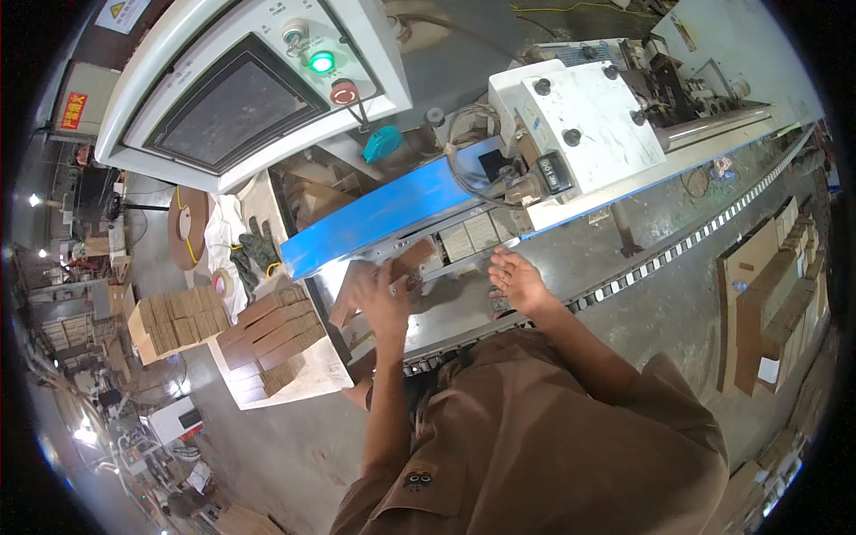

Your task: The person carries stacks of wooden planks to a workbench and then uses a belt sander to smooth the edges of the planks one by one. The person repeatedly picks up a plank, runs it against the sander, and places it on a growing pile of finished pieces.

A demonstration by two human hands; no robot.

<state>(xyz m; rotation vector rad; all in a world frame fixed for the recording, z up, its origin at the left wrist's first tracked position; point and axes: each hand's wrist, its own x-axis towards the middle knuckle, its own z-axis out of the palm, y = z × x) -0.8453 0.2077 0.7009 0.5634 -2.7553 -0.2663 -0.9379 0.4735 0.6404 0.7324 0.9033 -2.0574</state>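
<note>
We see the left hand closed on a brown wooden block, whose long axis runs from the fingers up and to the right, toward the blue machine guard. The right hand lies open, fingers spread, on the grey machine bed, well apart from the block.

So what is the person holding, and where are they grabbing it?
The left hand grips a small brown wooden block by its near end, at the machine's feed. The right hand rests open on the machine table, holding nothing.
</note>
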